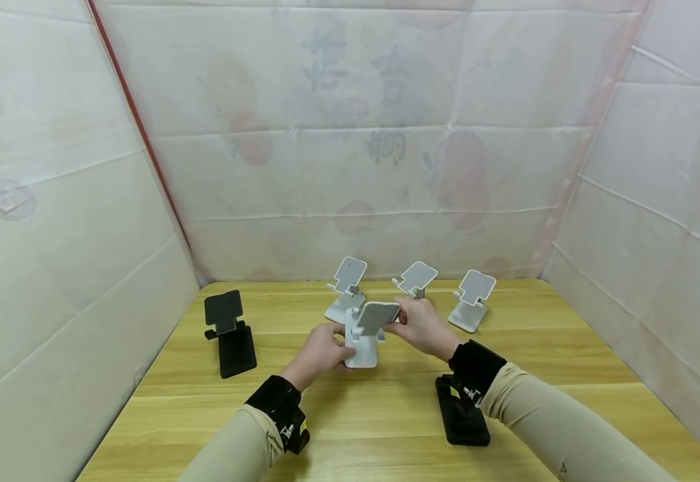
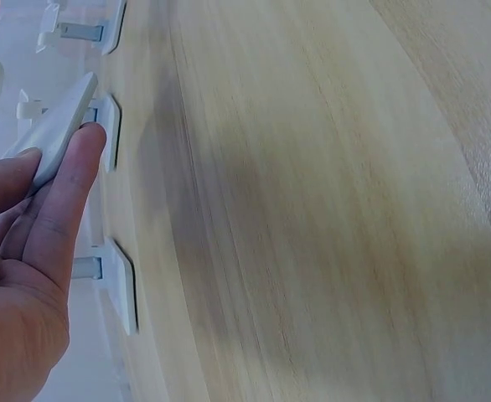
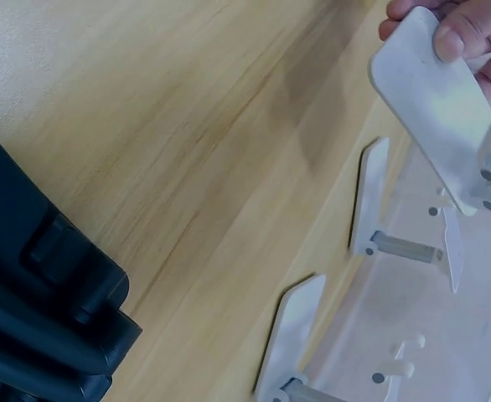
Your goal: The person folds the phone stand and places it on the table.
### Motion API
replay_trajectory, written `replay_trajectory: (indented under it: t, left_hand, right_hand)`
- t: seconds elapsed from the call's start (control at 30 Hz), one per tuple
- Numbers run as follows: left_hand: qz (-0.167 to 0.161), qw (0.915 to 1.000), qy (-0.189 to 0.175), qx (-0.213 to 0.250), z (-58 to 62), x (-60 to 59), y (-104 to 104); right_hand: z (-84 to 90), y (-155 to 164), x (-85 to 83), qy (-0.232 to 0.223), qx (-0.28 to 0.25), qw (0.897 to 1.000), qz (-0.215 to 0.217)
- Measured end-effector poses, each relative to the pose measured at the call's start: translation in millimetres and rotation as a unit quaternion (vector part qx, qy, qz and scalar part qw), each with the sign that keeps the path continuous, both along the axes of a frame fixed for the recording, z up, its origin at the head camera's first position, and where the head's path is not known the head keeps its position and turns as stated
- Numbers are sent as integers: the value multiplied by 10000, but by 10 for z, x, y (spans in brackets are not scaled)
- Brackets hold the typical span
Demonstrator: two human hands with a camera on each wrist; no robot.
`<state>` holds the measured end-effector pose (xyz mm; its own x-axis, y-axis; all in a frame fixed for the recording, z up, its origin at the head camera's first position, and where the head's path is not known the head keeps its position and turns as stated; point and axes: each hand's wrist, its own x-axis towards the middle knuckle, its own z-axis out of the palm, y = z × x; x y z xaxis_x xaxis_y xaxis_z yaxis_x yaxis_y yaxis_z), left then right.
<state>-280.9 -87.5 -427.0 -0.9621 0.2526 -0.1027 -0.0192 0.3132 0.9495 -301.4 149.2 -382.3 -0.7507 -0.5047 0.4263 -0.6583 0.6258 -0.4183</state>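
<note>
I observe my left hand [image 1: 320, 353] bracing the white phone stand [image 1: 365, 333] at mid-tabletop [image 1: 386, 415], right hand [image 1: 420, 326] in a pinching grip on its plate, three white stands [image 1: 472, 299] standing behind.

Your left hand [image 1: 320, 353] and right hand [image 1: 422, 326] meet at centre, forearms angled inward, fingers lightly curled in a pinching grip.

Wooden counter [image 1: 386, 415] carries six phone stands. Landmark: middle white stand [image 1: 363, 335]. Three white stands behind it [image 1: 345, 294] [image 1: 416, 279] [image 1: 472, 301]. Black stand [image 1: 229, 333] far left; folded black stand [image 1: 461, 412] right, nearer the person.
</note>
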Motion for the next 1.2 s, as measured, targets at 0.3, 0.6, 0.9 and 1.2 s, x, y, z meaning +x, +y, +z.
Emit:
replay_trajectory:
  t: [0.3, 0.6, 0.9, 1.2]
  left_hand:
    - [29, 10000, -39, 29, 7, -1, -3]
    - [54, 9999, -126, -14, 2, 17, 0]
    - [27, 9998, -192, 1, 11, 11, 16]
    - [28, 9998, -161, 114, 10, 17, 33]
  right_hand:
    - [-54, -66, 9, 942, 312, 9946, -309]
    - [-100, -93, 16, 1890, 593, 9794, -390]
    - [-137, -67, -34, 2867, 825, 9539, -312]
    - [-149, -67, -69, 3485, 834, 9332, -274]
